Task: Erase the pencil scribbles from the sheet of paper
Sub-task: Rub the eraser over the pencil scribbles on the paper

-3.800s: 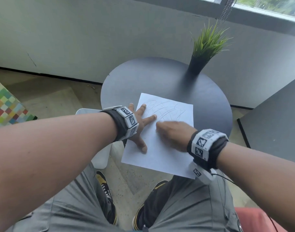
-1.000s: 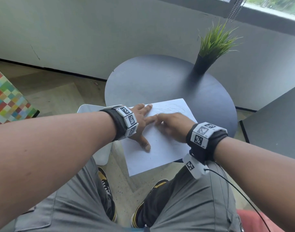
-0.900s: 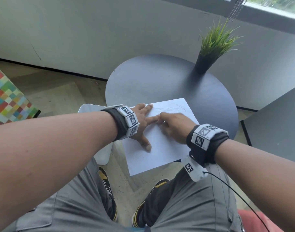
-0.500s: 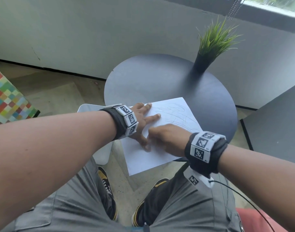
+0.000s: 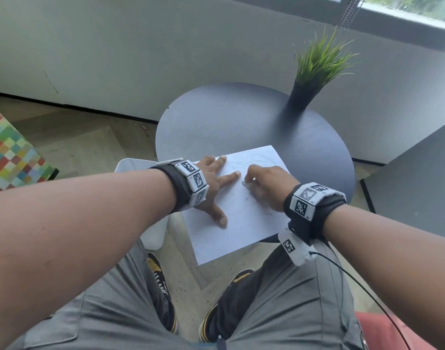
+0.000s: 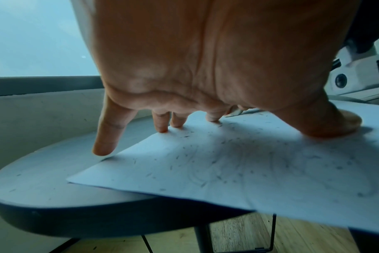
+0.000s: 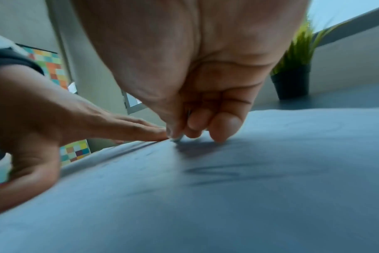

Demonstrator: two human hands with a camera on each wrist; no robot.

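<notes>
A white sheet of paper lies on the round dark table, its near end hanging over the table's front edge. Faint pencil scribbles remain at its far end, and dark eraser crumbs dot the sheet. My left hand lies flat with fingers spread, pressing the sheet's left side. My right hand has its fingers curled, pinching a small pale eraser against the paper just beside my left index finger. The right wrist view shows the eraser only as a sliver under the fingertips.
A potted grass plant in a black pot stands at the table's far right edge. A white stool sits left of the table. A dark panel stands to the right, and a wall runs behind. My knees are under the paper's overhang.
My right hand has slid forward again from the sheet's middle to beside the left index finger, rubbing back and forth. Since 3.8 s ago the sheet has turned anticlockwise. My left hand stays put.
</notes>
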